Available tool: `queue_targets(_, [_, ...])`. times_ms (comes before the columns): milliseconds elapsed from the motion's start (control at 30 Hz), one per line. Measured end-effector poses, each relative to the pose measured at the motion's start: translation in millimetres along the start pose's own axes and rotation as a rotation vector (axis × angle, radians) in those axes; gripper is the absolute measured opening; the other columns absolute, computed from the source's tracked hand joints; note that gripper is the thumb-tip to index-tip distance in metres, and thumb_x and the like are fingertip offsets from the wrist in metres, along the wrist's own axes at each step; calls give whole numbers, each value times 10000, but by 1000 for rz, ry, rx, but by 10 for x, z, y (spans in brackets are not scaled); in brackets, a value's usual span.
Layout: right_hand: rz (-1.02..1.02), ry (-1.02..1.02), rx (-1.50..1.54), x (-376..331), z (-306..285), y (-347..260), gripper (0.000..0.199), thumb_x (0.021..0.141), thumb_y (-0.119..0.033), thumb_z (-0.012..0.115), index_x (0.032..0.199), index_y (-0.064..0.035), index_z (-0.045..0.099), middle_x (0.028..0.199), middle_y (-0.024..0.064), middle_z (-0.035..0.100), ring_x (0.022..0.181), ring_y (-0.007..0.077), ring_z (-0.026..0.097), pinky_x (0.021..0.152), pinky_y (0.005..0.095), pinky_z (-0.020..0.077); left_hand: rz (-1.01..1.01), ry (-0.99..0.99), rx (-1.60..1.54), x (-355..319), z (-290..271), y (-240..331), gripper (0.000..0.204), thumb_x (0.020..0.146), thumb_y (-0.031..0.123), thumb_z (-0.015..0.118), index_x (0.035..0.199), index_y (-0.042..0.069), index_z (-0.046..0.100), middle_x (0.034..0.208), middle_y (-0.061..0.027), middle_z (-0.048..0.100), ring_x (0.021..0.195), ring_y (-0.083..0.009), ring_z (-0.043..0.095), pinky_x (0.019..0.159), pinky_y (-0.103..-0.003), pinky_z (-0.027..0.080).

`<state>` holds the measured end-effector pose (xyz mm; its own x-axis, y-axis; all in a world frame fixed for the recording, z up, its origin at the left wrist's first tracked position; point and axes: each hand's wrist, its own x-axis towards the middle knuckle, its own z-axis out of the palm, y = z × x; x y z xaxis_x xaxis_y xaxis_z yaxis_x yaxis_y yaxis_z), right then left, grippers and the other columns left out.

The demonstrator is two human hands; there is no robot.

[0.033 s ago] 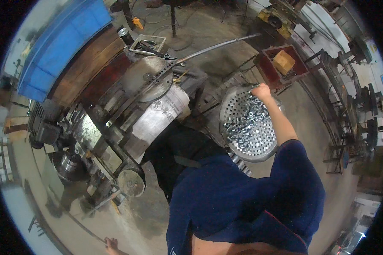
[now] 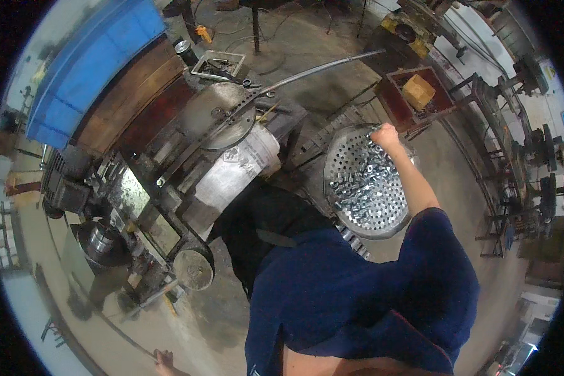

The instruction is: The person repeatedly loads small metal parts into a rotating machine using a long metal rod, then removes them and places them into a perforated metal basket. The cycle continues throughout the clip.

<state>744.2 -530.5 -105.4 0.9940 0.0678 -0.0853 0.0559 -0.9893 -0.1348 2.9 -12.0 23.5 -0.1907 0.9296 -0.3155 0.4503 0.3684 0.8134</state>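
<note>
We see one perforated metal pan [image 2: 357,156] heaped with small metal pieces [image 2: 363,188] (too many to count); our right hand [image 2: 385,135] is fisted over its far rim, contents untellable. One white bucket [image 2: 244,160] sits beside the pan.

Almost nothing differs between the two moments: the right hand [image 2: 385,136] sits at the same spot on the far rim of the perforated metal pan [image 2: 357,216], its fist closed just as before, and the small metal parts [image 2: 363,188] heaped in the pan lie in the same scatter, with no shift that can be made out
</note>
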Motion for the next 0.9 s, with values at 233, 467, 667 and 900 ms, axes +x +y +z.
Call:
queue_targets(233, [-348,-138,-215,-418,77,-568,215,547,-194,594,663,-15,618,758,216,606,778,355,593,724,387,490,-35,-137,16,89,-107,-43,460,809,294,590,1154,19,461,1010,-169,512,902,-274,504,777,-404,394])
queue_targets(467, [-390,-105,128,-229,278,-217,222,535,-216,617,698,-70,656,773,141,624,746,300,600,682,341,488,59,-114,-60,524,-266,-423,307,800,244,616,968,4,525,690,-95,543,580,-165,521,540,-272,450])
queue_targets(667, [-364,-231,151,-501,179,-219,271,523,-174,614,762,-59,667,969,155,607,886,292,578,796,336,458,21,-50,-52,454,-214,-353,287,797,240,619,954,16,530,693,-88,547,590,-166,531,532,-269,449])
queue_targets(900, [-600,-109,26,-593,181,-342,293,532,-136,599,790,-10,654,1093,194,548,993,316,535,861,326,438,27,-75,-59,508,-250,-359,284,794,234,622,953,18,530,693,-84,548,595,-164,535,527,-271,451])
